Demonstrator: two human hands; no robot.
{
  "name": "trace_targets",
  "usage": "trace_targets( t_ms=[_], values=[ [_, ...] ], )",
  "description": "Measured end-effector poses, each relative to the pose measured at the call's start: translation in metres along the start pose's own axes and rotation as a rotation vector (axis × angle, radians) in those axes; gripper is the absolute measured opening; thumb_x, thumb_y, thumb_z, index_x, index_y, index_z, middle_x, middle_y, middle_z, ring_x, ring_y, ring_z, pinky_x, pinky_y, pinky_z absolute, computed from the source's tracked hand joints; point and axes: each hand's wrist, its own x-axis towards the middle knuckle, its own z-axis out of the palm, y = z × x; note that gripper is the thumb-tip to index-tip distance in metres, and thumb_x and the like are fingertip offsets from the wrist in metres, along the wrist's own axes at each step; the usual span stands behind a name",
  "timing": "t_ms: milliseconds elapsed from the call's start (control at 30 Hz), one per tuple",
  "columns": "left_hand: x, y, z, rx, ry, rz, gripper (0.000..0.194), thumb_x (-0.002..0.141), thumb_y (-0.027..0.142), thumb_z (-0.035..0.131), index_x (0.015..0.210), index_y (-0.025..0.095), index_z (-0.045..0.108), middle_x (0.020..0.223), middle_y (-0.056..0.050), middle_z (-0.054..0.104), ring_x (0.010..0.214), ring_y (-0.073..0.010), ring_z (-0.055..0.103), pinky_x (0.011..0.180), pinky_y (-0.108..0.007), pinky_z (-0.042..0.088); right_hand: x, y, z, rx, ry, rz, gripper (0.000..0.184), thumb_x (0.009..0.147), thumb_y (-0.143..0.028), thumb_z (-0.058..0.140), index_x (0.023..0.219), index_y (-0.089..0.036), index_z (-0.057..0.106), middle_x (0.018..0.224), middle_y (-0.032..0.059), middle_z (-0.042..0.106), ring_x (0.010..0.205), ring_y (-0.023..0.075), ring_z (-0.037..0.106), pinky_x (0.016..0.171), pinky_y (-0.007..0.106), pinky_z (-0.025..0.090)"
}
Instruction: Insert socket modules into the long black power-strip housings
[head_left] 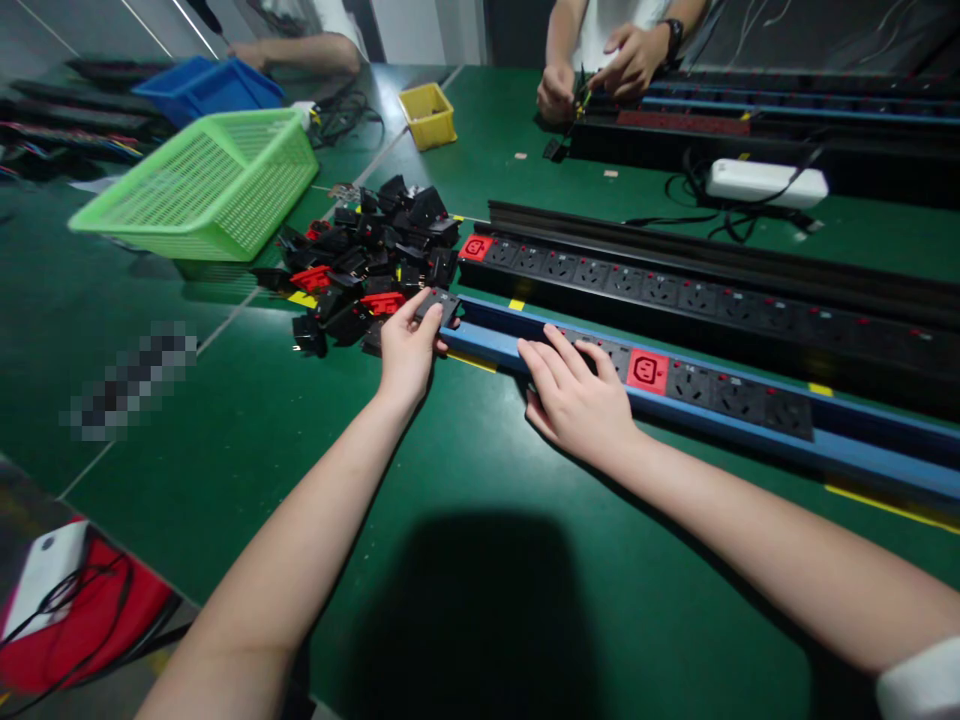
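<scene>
My left hand pinches a black socket module at the left end of a long blue power strip rail. My right hand lies on the rail a little to the right, fingers spread flat over black modules seated in it. A red socket module sits in the rail just right of those fingers, followed by more black modules. A pile of loose black and red socket modules lies on the green table just beyond my left hand.
A finished black power strip lies behind the blue rail. A green mesh basket, a blue bin and a small yellow bin stand at the back left. Another person's hands work on strips at the far side.
</scene>
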Motion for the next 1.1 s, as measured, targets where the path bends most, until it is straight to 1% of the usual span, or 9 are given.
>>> trace_targets(
  t_ms=[133,333,500,600,833,1000,1100],
  values=[
    [0.0014,-0.0030,-0.0005,0.002,0.000,0.015,0.067,0.082,0.052,0.074,0.134,0.012,0.060,0.092,-0.012,0.077,0.071,-0.0188,0.074,0.045,-0.019,0.046,0.0006,-0.0005,-0.0003,-0.010,0.015,0.002,0.055,0.098,-0.024,0.046,0.150,-0.005,0.043,0.144,0.0165,0.059,0.146,0.0308,0.040,0.111,0.045,0.025],
    [0.0038,-0.0059,0.0000,0.036,0.000,0.014,0.068,0.085,0.054,0.070,0.136,0.010,0.059,0.090,-0.013,0.077,0.073,-0.0210,0.074,0.047,-0.020,0.048,0.0011,-0.0006,-0.0006,-0.039,0.014,-0.004,0.054,0.099,-0.024,0.044,0.150,-0.006,0.044,0.145,0.0164,0.059,0.146,0.0301,0.040,0.111,0.044,0.025],
    [0.0030,-0.0049,0.0011,0.039,0.008,0.013,0.062,0.088,0.051,0.068,0.134,0.011,0.061,0.090,-0.012,0.077,0.066,-0.0183,0.072,0.045,-0.020,0.047,0.0018,-0.0008,-0.0015,-0.061,0.018,-0.005,0.053,0.099,-0.025,0.044,0.149,-0.006,0.045,0.144,0.0155,0.060,0.145,0.0297,0.042,0.111,0.043,0.025],
    [0.0019,-0.0020,0.0014,0.046,0.014,0.003,0.060,0.089,0.048,0.068,0.135,0.010,0.060,0.089,-0.012,0.078,0.068,-0.0180,0.073,0.045,-0.020,0.047,0.0020,-0.0009,-0.0016,-0.068,0.023,-0.011,0.052,0.100,-0.025,0.045,0.149,-0.006,0.046,0.143,0.0145,0.061,0.144,0.0294,0.043,0.110,0.043,0.025],
    [0.0020,0.0026,-0.0002,0.032,-0.015,-0.040,0.055,0.091,0.041,0.067,0.137,0.011,0.060,0.084,-0.010,0.078,0.063,-0.0159,0.071,0.047,-0.021,0.048,0.0019,-0.0014,-0.0005,-0.091,0.036,-0.014,0.053,0.099,-0.025,0.047,0.147,-0.005,0.047,0.141,0.0148,0.062,0.143,0.0299,0.045,0.109,0.043,0.026],
    [0.0031,0.0037,-0.0012,0.011,-0.020,-0.057,0.054,0.090,0.039,0.068,0.134,0.010,0.062,0.087,-0.011,0.078,0.070,-0.0189,0.074,0.046,-0.021,0.048,0.0022,-0.0013,-0.0009,-0.094,0.040,-0.021,0.052,0.099,-0.025,0.046,0.147,-0.006,0.047,0.141,0.0144,0.062,0.142,0.0299,0.045,0.109,0.043,0.026],
    [0.0033,0.0036,-0.0017,0.006,-0.027,-0.067,0.054,0.089,0.040,0.068,0.134,0.010,0.061,0.088,-0.011,0.078,0.072,-0.0189,0.075,0.044,-0.020,0.047,0.0019,-0.0007,-0.0010,-0.092,0.038,-0.015,0.052,0.099,-0.025,0.046,0.147,-0.006,0.047,0.141,0.0142,0.062,0.142,0.0299,0.045,0.109,0.043,0.026]
  ],
)
